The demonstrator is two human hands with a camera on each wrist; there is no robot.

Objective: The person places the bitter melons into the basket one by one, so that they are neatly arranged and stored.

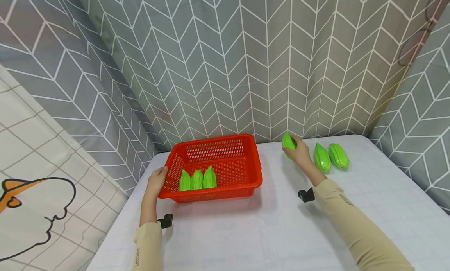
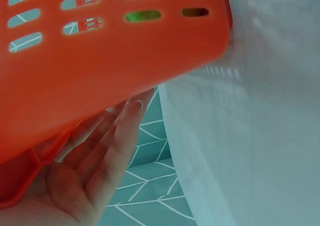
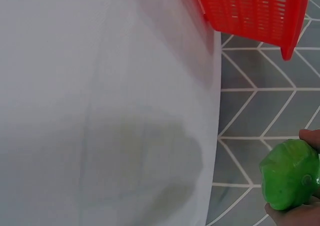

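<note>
A red plastic basket (image 1: pixel 258 173) with slotted walls stands on the table. Inside, along its near wall, three ridged green fruits (image 1: pixel 197 180), shaped much like star fruits, lie side by side. My left hand (image 1: pixel 156 181) holds the basket's left rim; the left wrist view shows its fingers (image 2: pixel 107 151) along the outer wall, below the rim. To the right of the basket, my right hand (image 1: pixel 300 153) pinches another ridged green fruit (image 1: pixel 288 141) between thumb and fingers, raised over the table's back part. Two more such fruits (image 1: pixel 322 157) lie farther right on the table.
A white cloth covers the table (image 1: pixel 281 232), whose back edge meets a grey curtain (image 1: pixel 246 67) with a white zigzag pattern. At the left hangs a pale checked cloth (image 1: pixel 45 153) with a cartoon drawing. Each wrist wears a small black device (image 1: pixel 306 195).
</note>
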